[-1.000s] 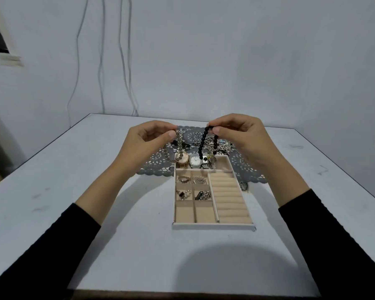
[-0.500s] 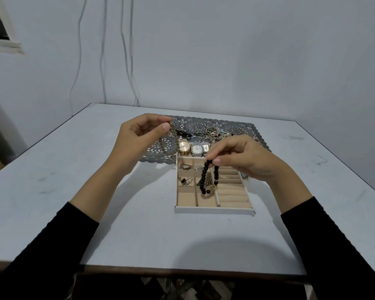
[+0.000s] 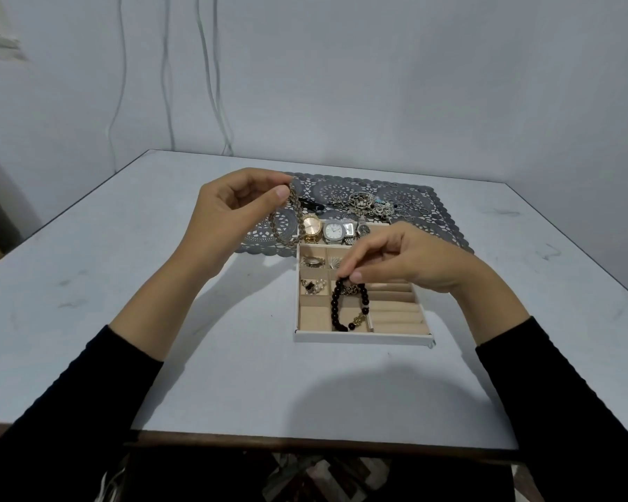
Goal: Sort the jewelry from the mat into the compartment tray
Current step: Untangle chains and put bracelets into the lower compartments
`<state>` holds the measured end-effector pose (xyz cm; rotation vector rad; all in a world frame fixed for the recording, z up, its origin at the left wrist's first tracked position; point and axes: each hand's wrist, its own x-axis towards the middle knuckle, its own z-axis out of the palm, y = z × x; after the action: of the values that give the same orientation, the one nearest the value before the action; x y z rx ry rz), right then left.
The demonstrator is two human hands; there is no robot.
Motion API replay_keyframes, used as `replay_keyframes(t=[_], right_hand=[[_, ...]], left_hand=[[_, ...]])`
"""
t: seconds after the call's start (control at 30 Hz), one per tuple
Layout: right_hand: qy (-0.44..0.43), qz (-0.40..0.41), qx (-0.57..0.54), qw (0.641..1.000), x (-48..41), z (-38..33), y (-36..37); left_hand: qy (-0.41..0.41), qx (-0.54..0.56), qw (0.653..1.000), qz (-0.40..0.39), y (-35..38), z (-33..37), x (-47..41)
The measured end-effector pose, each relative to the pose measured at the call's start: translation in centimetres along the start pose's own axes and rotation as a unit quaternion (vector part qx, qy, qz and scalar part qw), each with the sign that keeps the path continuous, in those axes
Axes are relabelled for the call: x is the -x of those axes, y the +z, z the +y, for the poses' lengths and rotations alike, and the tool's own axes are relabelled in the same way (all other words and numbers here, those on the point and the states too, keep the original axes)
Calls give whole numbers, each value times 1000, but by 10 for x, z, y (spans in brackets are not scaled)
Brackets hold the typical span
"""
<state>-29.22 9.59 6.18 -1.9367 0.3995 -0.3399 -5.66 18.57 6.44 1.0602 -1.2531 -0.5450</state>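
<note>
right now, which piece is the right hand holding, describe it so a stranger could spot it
On the pale table sits a white compartment tray lined in beige. Over its near middle compartments the right hand pinches a bracelet by its top. It is the only loop of round glossy black beads, with a small gold charm, unlike the brownish chain the left hand holds.

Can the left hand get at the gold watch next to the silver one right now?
Reach looks fine, a grasp probably not: the left hand hovers close to the gold watch with nothing between, but it pinches a brown chain bracelet hanging beside the watch.
</note>
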Motion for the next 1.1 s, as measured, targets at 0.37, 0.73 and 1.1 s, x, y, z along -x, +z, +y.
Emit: replay_keyframes(t=[0.37, 0.73, 1.1], right_hand=[[22, 51, 46, 997, 6, -4, -1], [96, -18, 83, 992, 17, -5, -7], [105, -30, 147, 983, 7, -6, 11]], left_hand=[[5, -3, 1000, -9, 1, -3, 0], [9, -9, 1000, -14, 1, -4, 1], [12, 0, 1000, -24, 1, -5, 1]])
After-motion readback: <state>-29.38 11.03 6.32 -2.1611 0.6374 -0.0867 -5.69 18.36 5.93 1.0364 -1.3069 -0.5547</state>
